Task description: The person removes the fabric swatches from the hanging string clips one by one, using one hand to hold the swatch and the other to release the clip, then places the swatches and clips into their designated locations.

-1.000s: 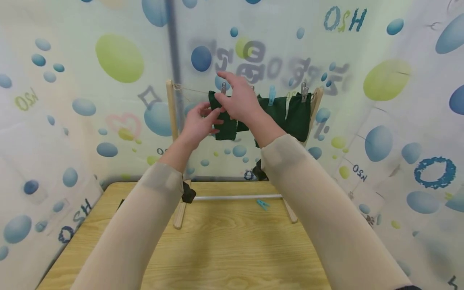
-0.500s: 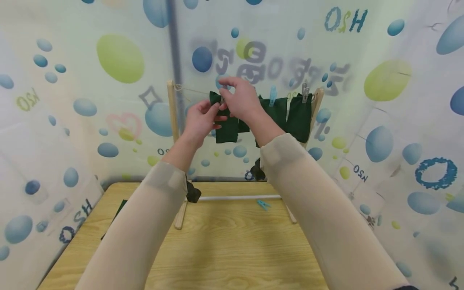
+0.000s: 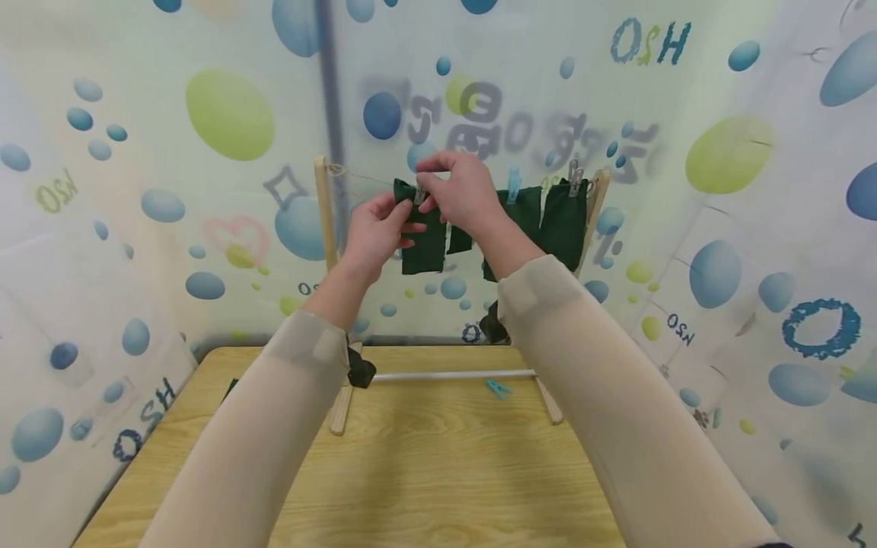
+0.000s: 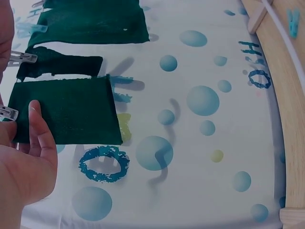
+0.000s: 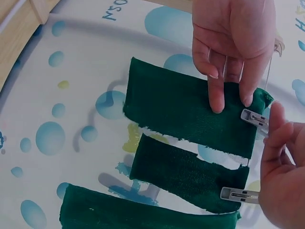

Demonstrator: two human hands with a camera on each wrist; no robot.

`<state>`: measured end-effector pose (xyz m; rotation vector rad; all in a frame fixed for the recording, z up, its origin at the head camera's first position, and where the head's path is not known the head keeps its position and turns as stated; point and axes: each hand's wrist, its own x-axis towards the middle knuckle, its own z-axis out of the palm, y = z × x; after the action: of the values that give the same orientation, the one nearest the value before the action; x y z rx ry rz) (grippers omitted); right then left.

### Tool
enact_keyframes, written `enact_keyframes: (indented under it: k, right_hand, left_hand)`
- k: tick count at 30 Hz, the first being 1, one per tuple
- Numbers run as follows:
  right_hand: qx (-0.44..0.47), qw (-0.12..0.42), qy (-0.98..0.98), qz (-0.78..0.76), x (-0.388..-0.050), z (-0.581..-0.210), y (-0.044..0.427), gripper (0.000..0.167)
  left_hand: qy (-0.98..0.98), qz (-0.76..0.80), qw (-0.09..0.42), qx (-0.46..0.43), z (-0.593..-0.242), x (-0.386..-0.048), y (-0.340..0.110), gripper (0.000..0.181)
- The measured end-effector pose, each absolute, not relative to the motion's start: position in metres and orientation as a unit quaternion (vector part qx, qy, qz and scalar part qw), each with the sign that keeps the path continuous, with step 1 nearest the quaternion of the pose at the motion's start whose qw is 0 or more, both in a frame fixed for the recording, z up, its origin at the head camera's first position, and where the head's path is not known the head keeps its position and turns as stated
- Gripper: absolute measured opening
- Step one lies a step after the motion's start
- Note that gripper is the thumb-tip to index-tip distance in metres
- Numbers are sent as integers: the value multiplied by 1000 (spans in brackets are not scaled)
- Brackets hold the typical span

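In the head view my left hand (image 3: 373, 234) holds the edge of a dark green cloth piece (image 3: 425, 247) hanging at the left of a string line. Some of its fingers are in front of the cloth and some go behind it, as the right wrist view shows. My right hand (image 3: 466, 194) pinches the tail of a grey clothespin (image 5: 255, 118), whose jaws sit over the cloth's top edge. Below it in the right wrist view, a second grey clothespin (image 5: 238, 194) bites a smaller green cloth piece (image 5: 186, 171).
A wooden post (image 3: 325, 213) and a right post (image 3: 593, 213) carry the string. Further right hang more green cloths (image 3: 565, 228) with a blue clothespin (image 3: 514, 185). On the table (image 3: 438, 472) lie another blue clothespin (image 3: 498, 390), behind it a white rod (image 3: 445, 374).
My right hand has come down and its spread fingers have closed on the grey clothespin. The clothespin and the cloth's lower edge sit slightly lower. My left hand stays at the cloth.
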<state>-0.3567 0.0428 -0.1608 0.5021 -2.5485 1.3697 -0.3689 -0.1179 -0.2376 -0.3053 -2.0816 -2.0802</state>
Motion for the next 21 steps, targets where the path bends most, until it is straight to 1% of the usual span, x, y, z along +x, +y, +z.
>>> enact_keyframes:
  k: [5, 7, 13, 21]
  right_hand:
    - [181, 90, -865, 460, -357, -159, 44, 47]
    - [181, 85, -870, 451, -356, -159, 45, 49]
    - [185, 78, -873, 445, -355, -158, 50, 44]
    - [185, 78, -875, 440, -351, -156, 53, 42]
  left_hand:
    - [-707, -694, 92, -101, -239, -368, -120, 32]
    - [-710, -691, 94, -101, -239, -368, -120, 33]
    - [-710, -690, 92, -102, -240, -366, -122, 36]
    - [-709, -691, 97, -103, -242, -363, -126, 36]
